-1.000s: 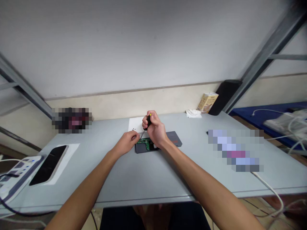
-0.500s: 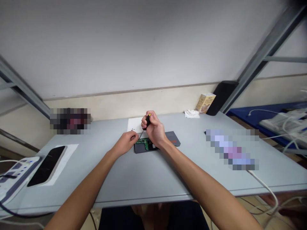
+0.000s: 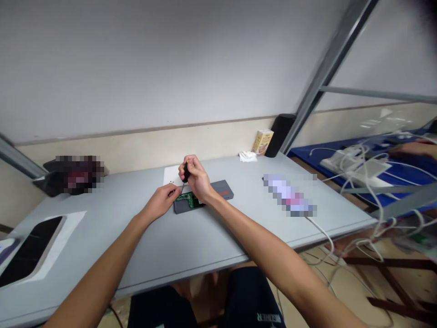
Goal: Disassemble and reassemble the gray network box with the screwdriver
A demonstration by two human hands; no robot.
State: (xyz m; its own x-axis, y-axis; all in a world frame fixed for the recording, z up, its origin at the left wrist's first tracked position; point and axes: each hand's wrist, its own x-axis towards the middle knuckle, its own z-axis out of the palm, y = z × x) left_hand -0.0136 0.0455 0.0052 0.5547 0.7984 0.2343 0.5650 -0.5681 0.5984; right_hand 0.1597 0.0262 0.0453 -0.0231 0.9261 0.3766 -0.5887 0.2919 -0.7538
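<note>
A screwdriver point(image 3: 186, 172) with a black and yellow handle stands tilted in my right hand point(image 3: 200, 180), whose fingers are wrapped round it. Its shaft points down to the left end of a flat dark grey device point(image 3: 221, 187). A green circuit board point(image 3: 186, 199) lies exposed in the device's left part; my right hand and wrist hide some of the middle. My left hand point(image 3: 161, 201) rests at the device's left corner, thumb and fingers pinched close to the screwdriver's tip. Whatever lies between them is hidden. Behind, tiny dark pieces lie on white paper point(image 3: 170, 174).
At left, a black-screened phone point(image 3: 32, 248) lies on paper. A pixelated device point(image 3: 288, 196) with a white cable point(image 3: 322, 232) is at right. A tissue point(image 3: 247, 156), a carton point(image 3: 262, 142) and a black cylinder point(image 3: 280, 135) stand near the wall. Another person's arm point(image 3: 418, 149) shows far right.
The view has swung to the right, so everything on the table appears further left. Both hands keep their places at the device, the screwdriver still in my right hand.
</note>
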